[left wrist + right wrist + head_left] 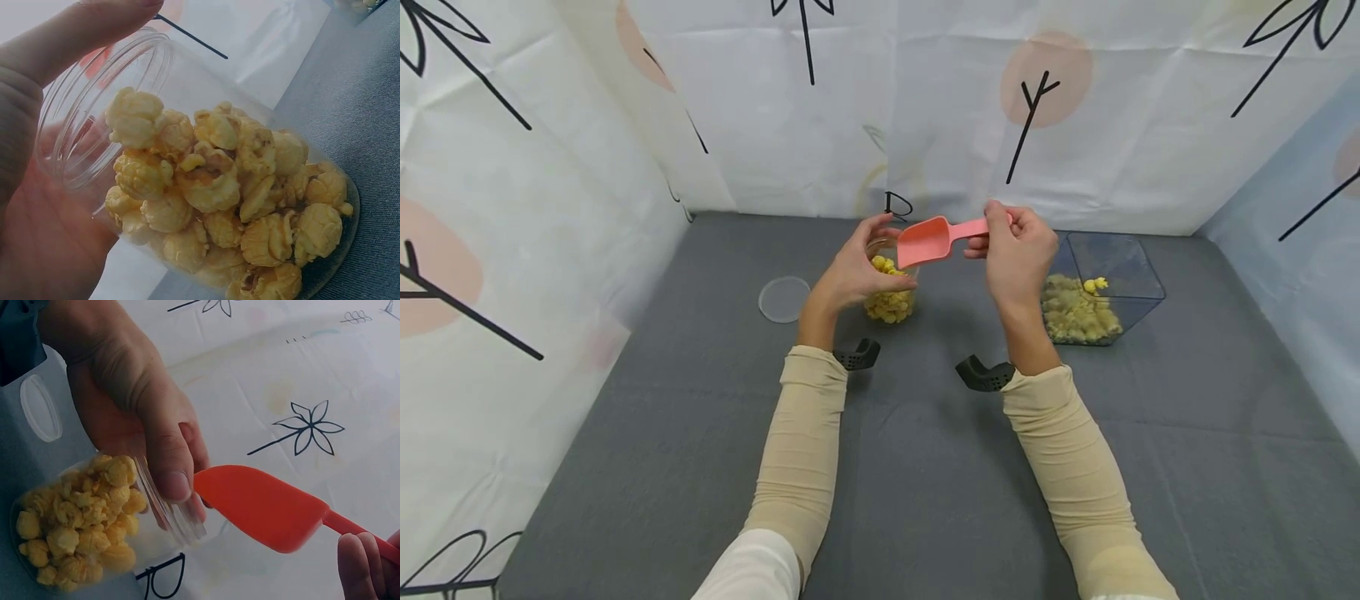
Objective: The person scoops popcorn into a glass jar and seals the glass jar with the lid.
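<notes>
Your right hand [1021, 250] pinches a pink scoop [925, 242], long axis two-to-eight o'clock, pointing to eight; left hand [863, 265] grips the jar [181, 81].

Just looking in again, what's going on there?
A person's left hand grips a clear jar holding popcorn. The right hand holds a pink scoop, which looks empty, up by the jar's mouth. To the right stands a clear bin with more popcorn; a round lid lies left of the jar.

head view: jar [891, 310] partly behind left hand [850, 271] | bin [1133, 302] partly behind right hand [1021, 250] | right-wrist view: scoop handle [347, 526] cut off by right edge
</notes>
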A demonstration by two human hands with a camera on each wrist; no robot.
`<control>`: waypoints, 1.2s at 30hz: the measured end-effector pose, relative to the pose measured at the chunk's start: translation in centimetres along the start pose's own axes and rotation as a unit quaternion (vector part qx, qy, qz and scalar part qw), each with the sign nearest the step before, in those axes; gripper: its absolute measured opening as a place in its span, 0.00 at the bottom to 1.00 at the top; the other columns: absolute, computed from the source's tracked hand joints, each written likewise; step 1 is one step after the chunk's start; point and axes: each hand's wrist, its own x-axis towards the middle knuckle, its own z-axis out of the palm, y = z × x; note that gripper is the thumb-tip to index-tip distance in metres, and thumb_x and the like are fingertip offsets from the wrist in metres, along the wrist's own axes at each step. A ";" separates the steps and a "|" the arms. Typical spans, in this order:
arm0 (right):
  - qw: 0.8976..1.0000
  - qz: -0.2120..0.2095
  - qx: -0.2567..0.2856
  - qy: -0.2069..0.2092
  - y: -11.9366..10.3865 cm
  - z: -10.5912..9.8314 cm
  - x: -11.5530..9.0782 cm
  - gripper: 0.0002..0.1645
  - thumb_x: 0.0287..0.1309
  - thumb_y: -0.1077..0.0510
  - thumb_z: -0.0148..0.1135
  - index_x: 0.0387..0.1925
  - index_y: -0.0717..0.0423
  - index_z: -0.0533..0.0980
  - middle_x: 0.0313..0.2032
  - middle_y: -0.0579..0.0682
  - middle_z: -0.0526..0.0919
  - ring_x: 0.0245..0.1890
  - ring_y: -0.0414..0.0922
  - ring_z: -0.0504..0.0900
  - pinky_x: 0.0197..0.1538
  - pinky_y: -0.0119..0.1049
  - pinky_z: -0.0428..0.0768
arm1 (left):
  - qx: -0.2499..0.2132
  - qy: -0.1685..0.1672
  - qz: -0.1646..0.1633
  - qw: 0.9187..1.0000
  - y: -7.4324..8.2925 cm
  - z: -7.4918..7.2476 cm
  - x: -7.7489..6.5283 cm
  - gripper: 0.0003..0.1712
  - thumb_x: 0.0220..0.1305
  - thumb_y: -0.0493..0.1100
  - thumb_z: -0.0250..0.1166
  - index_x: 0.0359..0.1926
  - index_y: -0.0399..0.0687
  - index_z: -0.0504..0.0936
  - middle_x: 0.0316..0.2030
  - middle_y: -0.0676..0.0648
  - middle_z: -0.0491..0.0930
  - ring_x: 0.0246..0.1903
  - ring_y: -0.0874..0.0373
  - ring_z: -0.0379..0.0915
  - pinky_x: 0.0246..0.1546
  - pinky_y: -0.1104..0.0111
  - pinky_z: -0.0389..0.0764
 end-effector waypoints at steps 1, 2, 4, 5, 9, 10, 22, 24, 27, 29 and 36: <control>1.000 0.010 0.015 0.001 0.0 -0.1 0.0 0.12 0.69 0.56 0.64 0.36 0.62 0.82 0.20 0.48 0.85 0.17 0.36 0.83 0.27 0.29 0.84 | 0.000 0.000 0.000 1.000 -0.1 -0.1 0.0 0.63 0.51 0.44 0.82 0.80 0.57 0.52 0.70 0.51 0.69 0.75 0.53 0.61 0.71 0.50 0.69; 1.000 0.013 0.022 0.003 0.0 -0.2 0.0 0.12 0.69 0.56 0.64 0.35 0.61 0.82 0.20 0.48 0.85 0.18 0.37 0.83 0.28 0.30 0.84 | 0.001 0.000 -0.001 1.000 -0.1 -0.1 -0.1 0.63 0.51 0.44 0.82 0.80 0.57 0.52 0.70 0.51 0.68 0.75 0.53 0.61 0.71 0.50 0.69; 0.999 0.022 0.036 0.007 0.1 -0.4 0.1 0.11 0.69 0.56 0.64 0.35 0.60 0.82 0.21 0.48 0.85 0.18 0.37 0.82 0.28 0.30 0.84 | 0.000 -0.001 -0.001 1.000 -0.2 -0.2 -0.2 0.63 0.51 0.43 0.82 0.80 0.56 0.51 0.70 0.51 0.68 0.75 0.54 0.60 0.71 0.50 0.69; 0.999 0.025 0.044 0.009 0.1 -0.5 0.1 0.11 0.70 0.56 0.64 0.35 0.60 0.82 0.21 0.48 0.85 0.18 0.37 0.82 0.28 0.31 0.84 | 0.000 -0.002 -0.002 1.000 -0.3 -0.3 -0.3 0.63 0.51 0.43 0.82 0.80 0.57 0.51 0.71 0.51 0.68 0.75 0.54 0.60 0.72 0.51 0.69; 0.996 0.035 0.075 0.021 0.2 -1.0 0.1 0.11 0.69 0.57 0.64 0.35 0.61 0.83 0.21 0.50 0.85 0.17 0.38 0.82 0.27 0.32 0.85 | 0.002 -0.002 -0.005 1.000 -0.4 -0.5 -0.4 0.63 0.50 0.44 0.82 0.80 0.60 0.51 0.71 0.53 0.68 0.75 0.57 0.61 0.71 0.53 0.70; 0.995 0.037 0.085 0.024 0.2 -1.1 0.1 0.11 0.69 0.57 0.64 0.35 0.61 0.83 0.21 0.51 0.84 0.17 0.38 0.82 0.27 0.32 0.85 | 0.002 -0.002 -0.007 1.000 -0.4 -0.5 -0.4 0.63 0.50 0.44 0.82 0.80 0.62 0.51 0.70 0.53 0.68 0.75 0.58 0.60 0.71 0.53 0.70; 0.990 0.003 0.135 0.050 0.3 -2.6 0.5 0.11 0.69 0.60 0.63 0.30 0.61 0.83 0.20 0.52 0.84 0.15 0.39 0.82 0.26 0.32 0.84 | 0.008 -0.003 -0.010 1.000 -0.6 -1.3 -0.4 0.62 0.50 0.47 0.83 0.79 0.66 0.53 0.71 0.54 0.68 0.74 0.61 0.61 0.72 0.52 0.67; 0.989 -0.003 0.132 0.060 0.2 -2.9 0.5 0.11 0.69 0.60 0.63 0.30 0.60 0.84 0.19 0.51 0.84 0.15 0.39 0.82 0.26 0.31 0.84 | 0.011 -0.001 -0.009 1.000 -0.7 -1.4 -0.3 0.63 0.49 0.47 0.83 0.79 0.66 0.53 0.72 0.53 0.68 0.74 0.61 0.61 0.72 0.52 0.67; 0.990 -0.013 0.124 0.072 0.0 -3.4 0.7 0.11 0.69 0.60 0.63 0.30 0.59 0.84 0.18 0.50 0.84 0.15 0.39 0.82 0.26 0.31 0.84 | 0.015 0.000 -0.004 1.000 -0.7 -1.4 -0.3 0.62 0.49 0.47 0.83 0.79 0.66 0.54 0.71 0.53 0.69 0.74 0.61 0.62 0.71 0.52 0.67; 0.989 -0.019 0.124 0.077 -0.1 -3.7 0.7 0.11 0.69 0.60 0.63 0.30 0.59 0.84 0.18 0.49 0.83 0.16 0.38 0.82 0.26 0.31 0.84 | 0.016 -0.001 -0.002 1.000 -0.7 -1.5 -0.3 0.61 0.49 0.47 0.83 0.79 0.66 0.55 0.71 0.54 0.69 0.74 0.61 0.62 0.71 0.51 0.68; 0.982 -0.013 0.163 0.097 -0.8 -5.3 1.5 0.11 0.67 0.62 0.65 0.31 0.67 0.83 0.18 0.52 0.82 0.15 0.41 0.82 0.24 0.32 0.83 | 0.025 -0.006 -0.005 1.000 -0.3 -1.7 -0.3 0.60 0.50 0.48 0.83 0.78 0.66 0.56 0.70 0.56 0.69 0.75 0.61 0.61 0.72 0.52 0.68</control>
